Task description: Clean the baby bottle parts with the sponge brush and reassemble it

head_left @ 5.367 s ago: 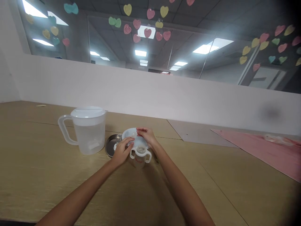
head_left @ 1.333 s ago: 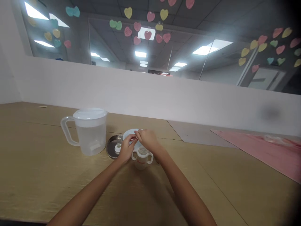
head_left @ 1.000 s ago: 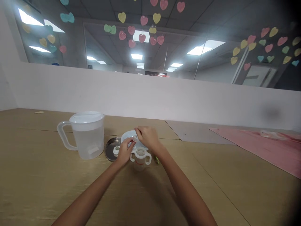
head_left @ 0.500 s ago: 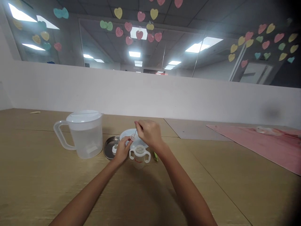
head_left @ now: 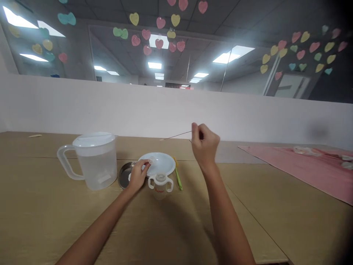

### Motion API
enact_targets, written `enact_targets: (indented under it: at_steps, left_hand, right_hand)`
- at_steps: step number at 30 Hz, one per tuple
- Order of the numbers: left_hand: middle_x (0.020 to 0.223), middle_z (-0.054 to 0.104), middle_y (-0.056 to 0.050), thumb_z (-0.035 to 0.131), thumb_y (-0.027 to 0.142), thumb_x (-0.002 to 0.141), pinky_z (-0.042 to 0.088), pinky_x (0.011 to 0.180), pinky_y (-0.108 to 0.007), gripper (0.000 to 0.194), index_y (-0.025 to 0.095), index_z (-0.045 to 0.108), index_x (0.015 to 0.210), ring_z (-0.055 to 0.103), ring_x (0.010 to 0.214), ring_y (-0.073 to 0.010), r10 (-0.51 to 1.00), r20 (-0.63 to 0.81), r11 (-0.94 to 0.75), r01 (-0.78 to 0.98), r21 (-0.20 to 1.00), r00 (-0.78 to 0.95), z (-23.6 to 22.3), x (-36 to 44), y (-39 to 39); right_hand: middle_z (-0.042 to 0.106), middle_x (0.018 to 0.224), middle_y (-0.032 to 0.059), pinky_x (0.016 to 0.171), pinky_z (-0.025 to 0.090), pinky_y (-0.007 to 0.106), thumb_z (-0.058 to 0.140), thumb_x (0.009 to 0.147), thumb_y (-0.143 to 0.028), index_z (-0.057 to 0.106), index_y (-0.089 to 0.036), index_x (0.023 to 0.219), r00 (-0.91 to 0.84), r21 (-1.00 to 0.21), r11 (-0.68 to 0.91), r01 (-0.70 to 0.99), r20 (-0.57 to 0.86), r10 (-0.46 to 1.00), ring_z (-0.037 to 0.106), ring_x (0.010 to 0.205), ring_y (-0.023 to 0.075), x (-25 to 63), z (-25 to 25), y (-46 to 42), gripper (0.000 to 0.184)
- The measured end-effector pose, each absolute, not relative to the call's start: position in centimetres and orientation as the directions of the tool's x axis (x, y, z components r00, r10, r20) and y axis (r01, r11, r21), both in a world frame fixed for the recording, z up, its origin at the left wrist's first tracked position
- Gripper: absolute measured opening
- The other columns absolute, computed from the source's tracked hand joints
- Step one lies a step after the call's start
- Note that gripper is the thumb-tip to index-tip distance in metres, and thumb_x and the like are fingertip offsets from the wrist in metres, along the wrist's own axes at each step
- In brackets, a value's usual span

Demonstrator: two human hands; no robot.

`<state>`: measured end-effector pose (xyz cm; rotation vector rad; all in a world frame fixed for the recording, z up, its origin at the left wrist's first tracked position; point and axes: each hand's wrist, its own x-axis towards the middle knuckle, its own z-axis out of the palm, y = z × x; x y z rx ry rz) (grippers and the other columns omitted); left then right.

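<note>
Small round clear plastic piece [head_left: 151, 160] sits pinched in the left hand [head_left: 137, 176], just above the rim of a white plate. Across the light wooden table [head_left: 41, 206], a pink mat [head_left: 298, 165] runs off the right edge, with clear items on it too blurred to identify. A lidded plastic water pitcher [head_left: 88, 162] stands at the left. Beside it lies a steel dish [head_left: 124, 176], with a small pale part on it that the left hand partly hides. The white plate [head_left: 162, 163] lies just behind a two-handled baby bottle [head_left: 160, 187], whose red lettering is unreadable. A green-handled brush [head_left: 178, 179] lies beside the plate. The raised right hand [head_left: 204, 146] is well above the table, its fingers [head_left: 194, 127] closed narrowly on a thin dark wire [head_left: 176, 135].
</note>
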<state>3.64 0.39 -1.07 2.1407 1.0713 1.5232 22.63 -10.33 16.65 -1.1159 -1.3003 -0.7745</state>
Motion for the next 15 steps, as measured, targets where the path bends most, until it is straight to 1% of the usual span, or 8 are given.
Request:
enact_targets:
  at_steps: [2,4,5,6,8,10,12,15]
  left_hand:
    - [0.095,0.068,-0.006,0.046,0.040,0.083,0.044,0.081,-0.031,0.030,0.018,0.065,0.092,0.060,0.088,-0.0205,0.731,0.656,-0.666,0.408,0.624,0.190,-0.7,3.2,1.2]
    - [0.093,0.069,-0.006,0.049,0.040,0.080,0.045,0.079,-0.031,0.029,0.019,0.067,0.089,0.062,0.086,-0.0210,0.755,0.606,-0.649,0.423,0.633,0.251,-0.3,2.8,2.4]
    - [0.092,0.070,-0.007,0.051,0.040,0.078,0.045,0.077,-0.031,0.028,0.019,0.068,0.087,0.062,0.084,-0.0212,0.765,0.570,-0.642,0.425,0.638,0.299,-0.1,2.6,3.1]
    - [0.091,0.070,-0.007,0.052,0.038,0.076,0.046,0.075,-0.030,0.027,0.019,0.069,0.085,0.063,0.082,-0.0211,0.771,0.524,-0.637,0.427,0.642,0.362,0.1,2.5,3.7]
    - [0.084,0.072,-0.005,0.056,0.033,0.071,0.046,0.070,-0.028,0.021,0.020,0.071,0.079,0.063,0.075,-0.0201,0.762,0.420,-0.633,0.429,0.644,0.494,0.5,2.4,4.7]
    - [0.071,0.071,-0.003,0.060,0.027,0.063,0.045,0.063,-0.026,0.013,0.021,0.071,0.068,0.062,0.065,-0.0183,0.740,0.340,-0.633,0.430,0.644,0.580,0.8,2.6,5.4]
    - [0.057,0.068,-0.001,0.063,0.022,0.056,0.043,0.056,-0.023,0.006,0.021,0.069,0.055,0.058,0.054,-0.0162,0.725,0.311,-0.632,0.414,0.655,0.615,0.9,3.3,5.7]
    - [0.046,0.062,0.002,0.065,0.019,0.050,0.041,0.048,-0.021,0.004,0.021,0.065,0.046,0.054,0.046,-0.0145,0.726,0.372,-0.632,0.348,0.693,0.578,0.9,4.8,5.8]
  right_hand:
    - [0.038,0.049,-0.0044,0.050,0.023,0.022,0.039,0.091,-0.036,0.041,-0.018,0.056,0.186,-0.269,0.233,0.935,0.927,0.324,0.029,0.047,0.0083,23.6,15.1,-8.1,0.040]
    - [0.051,0.054,-0.0008,0.052,0.025,0.022,0.034,0.093,-0.037,0.052,-0.017,0.064,0.188,-0.289,0.104,0.952,0.815,0.548,0.040,0.050,0.0094,24.1,13.0,-5.6,0.040]
    - [0.057,0.061,0.0019,0.053,0.027,0.022,0.032,0.094,-0.037,0.056,-0.017,0.069,0.176,-0.261,0.038,0.965,0.743,0.645,0.047,0.054,0.0107,24.2,12.0,-4.5,0.040]
    - [0.063,0.070,0.0047,0.055,0.030,0.022,0.030,0.095,-0.037,0.059,-0.017,0.077,0.142,-0.206,-0.001,0.979,0.670,0.729,0.053,0.061,0.0122,24.1,11.0,-3.6,0.040]
    - [0.066,0.087,0.0105,0.061,0.036,0.023,0.028,0.096,-0.037,0.062,-0.015,0.092,0.086,-0.073,-0.057,0.996,0.501,0.861,0.060,0.078,0.0161,23.8,9.5,-2.4,0.040]
    - [0.066,0.093,0.0148,0.066,0.039,0.024,0.034,0.094,-0.035,0.064,-0.013,0.098,0.063,-0.024,-0.059,0.998,0.406,0.912,0.062,0.087,0.0192,23.5,8.5,-1.9,0.037]
    - [0.066,0.095,0.0173,0.070,0.042,0.025,0.042,0.091,-0.034,0.065,-0.011,0.098,0.055,-0.014,-0.053,0.998,0.347,0.936,0.062,0.090,0.0214,23.3,8.0,-1.7,0.033]
    - [0.066,0.098,0.0190,0.073,0.044,0.026,0.049,0.087,-0.033,0.066,-0.010,0.101,0.049,0.010,-0.053,0.999,0.272,0.961,0.062,0.094,0.0229,23.5,7.4,-1.6,0.031]
